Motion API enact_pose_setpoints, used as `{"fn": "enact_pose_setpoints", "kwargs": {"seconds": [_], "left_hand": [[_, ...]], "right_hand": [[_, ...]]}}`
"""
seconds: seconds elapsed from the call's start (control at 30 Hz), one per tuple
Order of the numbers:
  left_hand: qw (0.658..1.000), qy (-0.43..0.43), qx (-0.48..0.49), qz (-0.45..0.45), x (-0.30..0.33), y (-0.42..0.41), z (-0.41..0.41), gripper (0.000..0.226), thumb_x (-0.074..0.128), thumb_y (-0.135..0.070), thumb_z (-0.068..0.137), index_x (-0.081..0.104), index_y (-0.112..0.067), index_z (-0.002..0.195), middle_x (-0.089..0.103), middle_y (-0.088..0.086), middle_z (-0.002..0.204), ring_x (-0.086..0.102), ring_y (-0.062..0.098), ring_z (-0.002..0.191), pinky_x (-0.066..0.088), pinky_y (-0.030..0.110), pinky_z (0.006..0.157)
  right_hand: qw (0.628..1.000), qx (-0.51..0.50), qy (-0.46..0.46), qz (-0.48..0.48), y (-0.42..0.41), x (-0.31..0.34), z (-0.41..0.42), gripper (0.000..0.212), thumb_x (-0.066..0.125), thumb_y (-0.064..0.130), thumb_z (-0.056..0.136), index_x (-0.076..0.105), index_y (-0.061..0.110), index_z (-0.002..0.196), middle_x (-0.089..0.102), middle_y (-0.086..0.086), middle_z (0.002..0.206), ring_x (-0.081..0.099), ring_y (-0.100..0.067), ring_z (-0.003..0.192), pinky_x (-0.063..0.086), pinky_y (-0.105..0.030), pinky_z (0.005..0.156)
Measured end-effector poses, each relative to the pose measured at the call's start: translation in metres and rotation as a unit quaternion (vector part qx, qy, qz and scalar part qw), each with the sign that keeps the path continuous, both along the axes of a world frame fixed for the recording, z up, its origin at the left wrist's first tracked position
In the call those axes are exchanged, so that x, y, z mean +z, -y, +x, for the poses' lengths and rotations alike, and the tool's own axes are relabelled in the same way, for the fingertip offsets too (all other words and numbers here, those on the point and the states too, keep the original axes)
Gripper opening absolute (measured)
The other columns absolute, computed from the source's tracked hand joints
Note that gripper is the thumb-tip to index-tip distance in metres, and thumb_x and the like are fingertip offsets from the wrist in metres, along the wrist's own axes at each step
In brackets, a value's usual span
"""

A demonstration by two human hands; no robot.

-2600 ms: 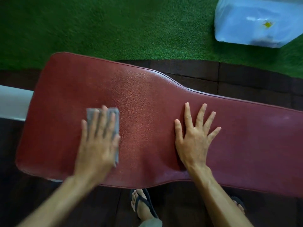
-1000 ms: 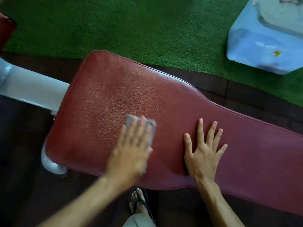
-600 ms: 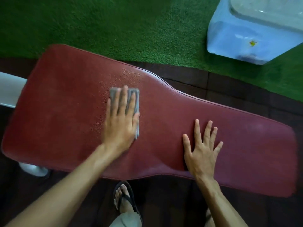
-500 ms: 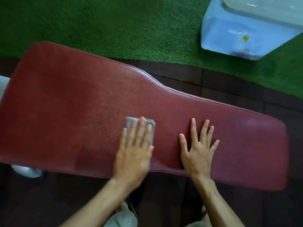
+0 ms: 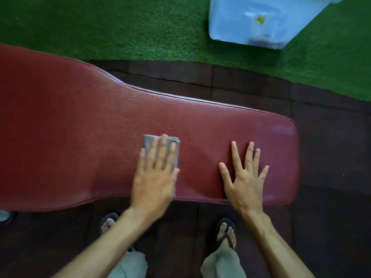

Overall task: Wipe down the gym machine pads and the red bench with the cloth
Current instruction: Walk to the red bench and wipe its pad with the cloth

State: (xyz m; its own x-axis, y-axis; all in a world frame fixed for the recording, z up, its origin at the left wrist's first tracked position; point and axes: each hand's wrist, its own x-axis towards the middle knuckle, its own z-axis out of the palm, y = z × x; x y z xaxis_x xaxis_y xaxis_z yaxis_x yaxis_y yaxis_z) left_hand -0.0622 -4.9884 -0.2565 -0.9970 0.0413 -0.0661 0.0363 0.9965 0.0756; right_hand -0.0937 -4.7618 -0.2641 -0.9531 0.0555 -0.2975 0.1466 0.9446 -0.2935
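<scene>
The red bench (image 5: 70, 137) runs across the view, wide at the left and narrowing toward its rounded right end. A folded grey cloth (image 5: 149, 143) lies flat on the narrow part, near the front edge. My left hand (image 5: 155, 175) presses down on the cloth with straight fingers and covers most of it. My right hand (image 5: 244, 177) rests flat on the bench to the right of the cloth, fingers spread, holding nothing.
Dark rubber floor tiles (image 5: 331, 157) surround the bench. Green artificial turf (image 5: 120, 27) lies beyond it. A pale blue plastic container (image 5: 257, 21) stands on the turf at the top right. My sandalled feet (image 5: 225, 233) stand under the bench's front edge.
My left hand has slid the cloth rightward along the bench, from the wide left part to the narrow part. My right hand has stayed flat on the bench.
</scene>
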Motion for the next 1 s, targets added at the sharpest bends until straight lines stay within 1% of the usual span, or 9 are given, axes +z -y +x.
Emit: {"fn": "enact_pose_setpoints", "kwargs": {"seconds": [0.13, 0.23, 0.33, 0.47, 0.6, 0.73, 0.87, 0.93, 1.0], "left_hand": [[0.997, -0.004, -0.031, 0.075, -0.009, -0.07, -0.069, 0.062, 0.026, -0.038, 0.102, 0.014, -0.015, 0.159, 0.007, 0.01, 0.168, 0.005, 0.029, 0.155, 0.01, 0.05, 0.125], [0.999, 0.018, 0.01, 0.04, -0.01, -0.051, -0.119, 0.062, 0.02, -0.04, 0.102, 0.013, -0.018, 0.159, 0.004, 0.008, 0.168, 0.002, 0.026, 0.155, 0.006, 0.049, 0.126], [0.997, 0.012, 0.065, 0.044, -0.008, -0.039, -0.084, 0.062, 0.023, -0.039, 0.105, 0.003, -0.017, 0.159, -0.006, 0.009, 0.168, -0.005, 0.027, 0.155, 0.001, 0.047, 0.126], [0.999, 0.01, 0.031, 0.013, -0.011, -0.108, -0.006, 0.064, 0.026, -0.038, 0.103, 0.008, -0.012, 0.159, 0.002, 0.013, 0.167, 0.003, 0.032, 0.155, 0.014, 0.053, 0.124], [0.999, -0.003, -0.002, 0.052, -0.018, -0.161, -0.056, 0.063, 0.025, -0.038, 0.104, 0.008, -0.012, 0.159, 0.003, 0.012, 0.167, 0.003, 0.031, 0.155, 0.014, 0.051, 0.125], [0.999, -0.002, -0.003, 0.048, -0.022, -0.15, -0.119, 0.059, 0.028, -0.037, 0.104, 0.017, -0.018, 0.159, 0.01, 0.008, 0.168, 0.007, 0.026, 0.155, 0.009, 0.048, 0.126], [0.998, 0.013, 0.045, 0.036, -0.015, -0.129, -0.071, 0.06, 0.023, -0.037, 0.106, 0.002, -0.018, 0.159, -0.004, 0.009, 0.168, -0.004, 0.026, 0.155, 0.006, 0.048, 0.127], [0.999, 0.029, 0.023, 0.035, -0.014, -0.143, -0.035, 0.062, 0.025, -0.036, 0.106, 0.001, -0.015, 0.159, -0.006, 0.009, 0.168, -0.005, 0.028, 0.155, 0.01, 0.051, 0.126], [0.996, 0.035, -0.007, 0.087, -0.015, -0.16, -0.024, 0.061, 0.026, -0.034, 0.105, 0.004, -0.017, 0.159, -0.004, 0.007, 0.168, -0.004, 0.025, 0.156, 0.011, 0.051, 0.125]], "right_hand": [[1.0, -0.014, -0.011, 0.003, -0.037, -0.008, -0.01, 0.073, 0.019, 0.07, 0.092, 0.002, 0.043, 0.158, -0.012, -0.004, 0.169, -0.015, -0.024, 0.155, 0.0, -0.063, 0.121], [1.0, -0.014, -0.019, -0.003, -0.057, -0.014, -0.022, 0.072, 0.02, 0.069, 0.093, 0.003, 0.043, 0.158, -0.012, -0.005, 0.169, -0.013, -0.026, 0.155, 0.0, -0.065, 0.12], [1.0, -0.001, -0.03, -0.009, -0.068, -0.021, -0.026, 0.071, 0.021, 0.069, 0.094, 0.004, 0.042, 0.158, -0.013, -0.005, 0.169, -0.013, -0.026, 0.155, 0.0, -0.064, 0.12], [0.999, 0.012, -0.048, -0.022, -0.076, -0.027, -0.021, 0.07, 0.023, 0.066, 0.097, 0.006, 0.039, 0.159, -0.011, -0.003, 0.169, -0.011, -0.024, 0.156, 0.0, -0.062, 0.121], [0.998, 0.017, -0.052, -0.013, -0.087, -0.031, -0.022, 0.07, 0.023, 0.067, 0.096, 0.006, 0.041, 0.158, -0.01, 0.002, 0.169, -0.011, -0.02, 0.156, -0.002, -0.063, 0.12], [0.998, 0.015, -0.055, -0.013, -0.093, -0.033, -0.024, 0.07, 0.022, 0.068, 0.096, 0.006, 0.041, 0.158, -0.009, 0.003, 0.169, -0.011, -0.019, 0.156, -0.003, -0.062, 0.121], [0.998, 0.016, -0.059, -0.023, -0.093, -0.034, -0.022, 0.069, 0.024, 0.066, 0.097, 0.008, 0.039, 0.159, -0.008, 0.002, 0.169, -0.011, -0.019, 0.156, -0.004, -0.06, 0.121], [0.998, 0.017, -0.055, -0.035, -0.095, -0.034, -0.022, 0.068, 0.026, 0.063, 0.098, 0.008, 0.038, 0.159, -0.009, 0.003, 0.169, -0.012, -0.018, 0.156, -0.004, -0.059, 0.122], [0.997, 0.015, -0.051, -0.064, -0.096, -0.032, -0.022, 0.067, 0.028, 0.06, 0.099, 0.009, 0.037, 0.159, -0.008, 0.004, 0.169, -0.012, -0.016, 0.156, -0.004, -0.059, 0.123]]}}
